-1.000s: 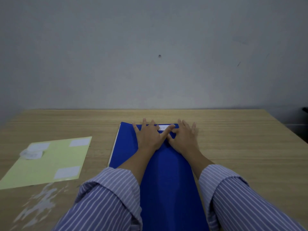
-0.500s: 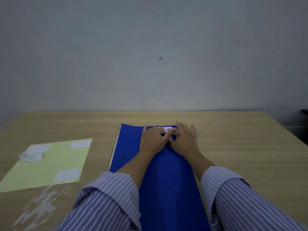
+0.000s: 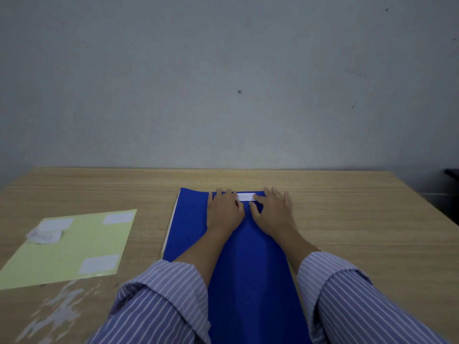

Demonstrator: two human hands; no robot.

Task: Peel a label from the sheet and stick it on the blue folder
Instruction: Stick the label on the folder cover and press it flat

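Note:
The blue folder [image 3: 248, 264] lies lengthwise in the middle of the wooden table [image 3: 347, 219]. A small white label [image 3: 246, 196] lies flat on the folder near its far edge. My left hand [image 3: 223, 212] rests palm down on the folder, fingers spread, its fingertips at the label's left end. My right hand [image 3: 273, 212] lies palm down too, its fingertips touching the label's right end. Neither hand holds anything. The yellow-green label sheet [image 3: 74, 249] lies on the table to the left, with white labels on it.
A loose, crumpled white label piece [image 3: 44, 236] sits on the sheet's far left corner. White paint-like smears [image 3: 54, 316] mark the table near the front left. A grey wall rises behind the table's far edge. A dark object [image 3: 452, 173] shows at the right.
My hands have drawn apart sideways along the label, uncovering its middle. A second ago the fingers met over it. The view has tilted slightly.

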